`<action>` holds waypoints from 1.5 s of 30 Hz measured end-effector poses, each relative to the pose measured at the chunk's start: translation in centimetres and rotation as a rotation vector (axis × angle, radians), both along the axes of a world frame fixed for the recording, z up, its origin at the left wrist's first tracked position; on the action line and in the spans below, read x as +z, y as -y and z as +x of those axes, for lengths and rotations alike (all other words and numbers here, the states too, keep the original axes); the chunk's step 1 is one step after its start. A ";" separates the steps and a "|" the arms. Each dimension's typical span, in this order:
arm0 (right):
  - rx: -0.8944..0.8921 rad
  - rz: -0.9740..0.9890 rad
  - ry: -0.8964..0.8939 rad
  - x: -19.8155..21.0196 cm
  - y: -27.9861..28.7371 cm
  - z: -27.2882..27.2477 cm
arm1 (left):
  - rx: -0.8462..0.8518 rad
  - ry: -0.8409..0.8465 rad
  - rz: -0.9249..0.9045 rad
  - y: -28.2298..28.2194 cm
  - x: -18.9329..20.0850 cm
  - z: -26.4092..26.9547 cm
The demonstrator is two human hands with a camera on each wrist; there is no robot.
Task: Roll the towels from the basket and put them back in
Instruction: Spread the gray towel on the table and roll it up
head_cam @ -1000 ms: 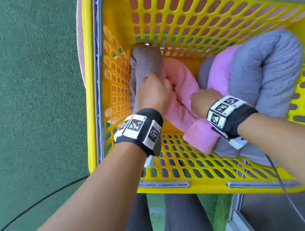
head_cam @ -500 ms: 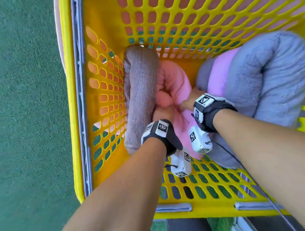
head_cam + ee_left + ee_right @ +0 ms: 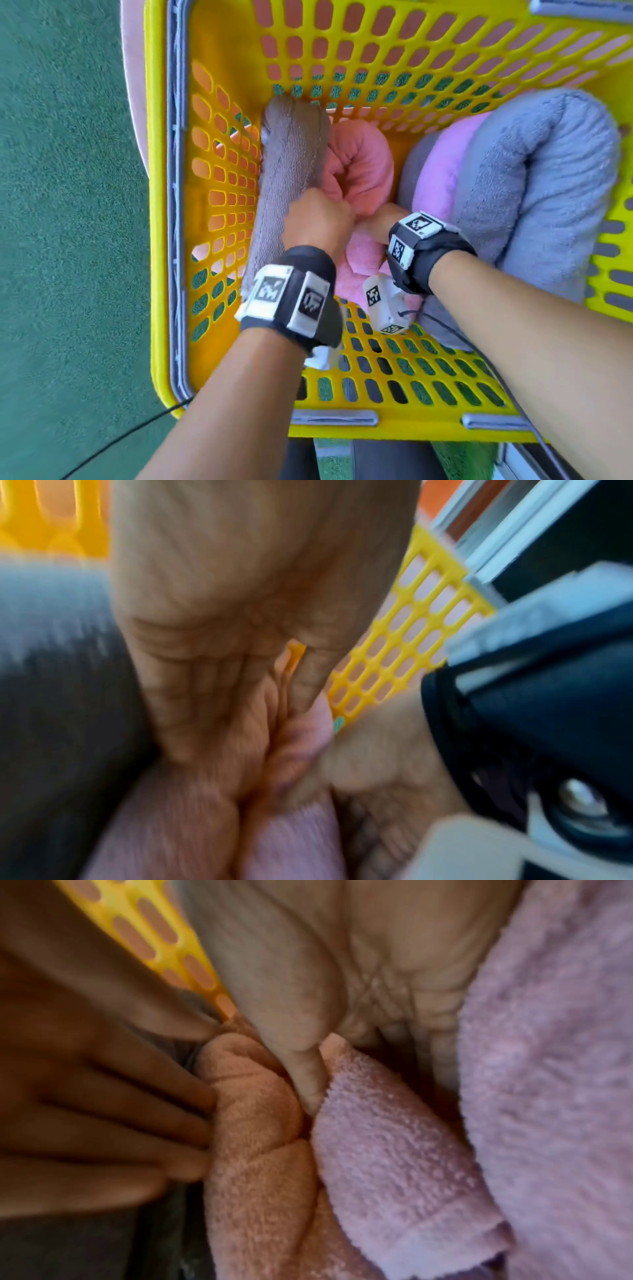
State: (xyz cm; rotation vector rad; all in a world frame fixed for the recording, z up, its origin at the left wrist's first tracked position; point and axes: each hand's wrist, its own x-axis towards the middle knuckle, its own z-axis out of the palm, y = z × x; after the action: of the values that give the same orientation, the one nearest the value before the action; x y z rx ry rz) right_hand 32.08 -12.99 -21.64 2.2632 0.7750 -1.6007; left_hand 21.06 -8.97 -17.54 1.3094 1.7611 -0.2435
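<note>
Pink towel [image 3: 363, 164] lies rolled in the yellow basket [image 3: 161, 240], long axis running from near wall to far wall, far end bulging toward the back. It sits between a brown rolled towel [image 3: 287, 164] on the left wall & a big grey/lilac roll [image 3: 548, 192] on the right. Left hand [image 3: 317, 219] & right hand [image 3: 378, 221] both pinch its near part, fingers curled into the fabric. Basket rests on green carpet [image 3: 68, 240]; black cable [image 3: 113, 442] crosses it.

Bare forearms, 2 black wristbands [image 3: 301, 291] with white coded tags, thin black cable [image 3: 507, 383]
</note>
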 end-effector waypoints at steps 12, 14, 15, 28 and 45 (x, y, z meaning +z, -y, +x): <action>-0.398 0.472 -0.113 2.6 -1.8 -2.9 | -0.168 0.223 -0.161 -0.3 -0.1 -2.4; -0.335 0.441 -0.064 2.8 -2.6 -2.2 | -0.064 0.450 -0.367 -0.3 0.5 -2.3; -0.276 0.420 -0.008 2.7 -3.0 -1.6 | 0.041 0.505 -0.373 -0.5 0.6 -2.5; -0.455 0.166 0.075 -2.3 -1.3 0.1 | 0.017 -0.171 0.002 -2.1 -6.8 -3.2; -0.513 0.267 -0.080 -1.5 -0.9 2.6 | 0.155 0.035 0.080 -1.4 -2.9 -3.1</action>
State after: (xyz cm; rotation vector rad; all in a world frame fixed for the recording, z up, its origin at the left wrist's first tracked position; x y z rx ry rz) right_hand 34.64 -12.07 -23.19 2.7707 0.4668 -1.9068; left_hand 17.93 -7.58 -20.46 1.2188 1.8482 -0.0632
